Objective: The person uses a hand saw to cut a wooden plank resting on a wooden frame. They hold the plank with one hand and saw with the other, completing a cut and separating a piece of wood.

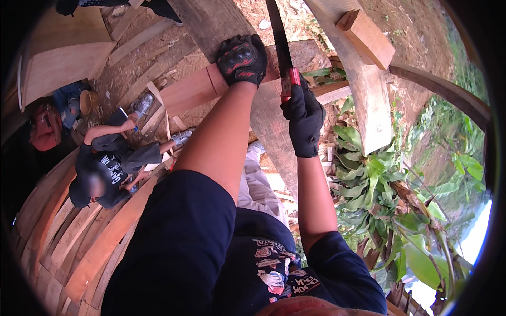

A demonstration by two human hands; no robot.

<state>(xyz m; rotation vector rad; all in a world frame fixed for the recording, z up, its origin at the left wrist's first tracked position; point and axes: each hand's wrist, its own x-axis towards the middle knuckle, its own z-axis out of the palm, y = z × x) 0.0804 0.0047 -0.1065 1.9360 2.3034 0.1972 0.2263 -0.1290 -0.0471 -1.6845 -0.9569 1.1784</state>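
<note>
My left hand (241, 60), in a black glove with a hard knuckle guard, presses on a reddish wooden board (187, 91), its fingers curled down over it. The board lies crosswise on a wide grey-brown plank (271, 131). A dark line runs across the board just left of that hand. In a black glove too, my right hand (305, 120) is closed around the red handle of a handsaw (281, 39). The saw's dark toothed blade points away from me, to the right of my left hand. Whether its teeth touch the board I cannot tell.
A thick timber block (367, 39) rests on another long plank (373, 100) at the right. Leafy plants (363, 184) grow below it. To the left a person (108, 171) sits among curved timbers (113, 231). Wood scraps and offcuts litter the ground. A red bag (45, 127) lies far left.
</note>
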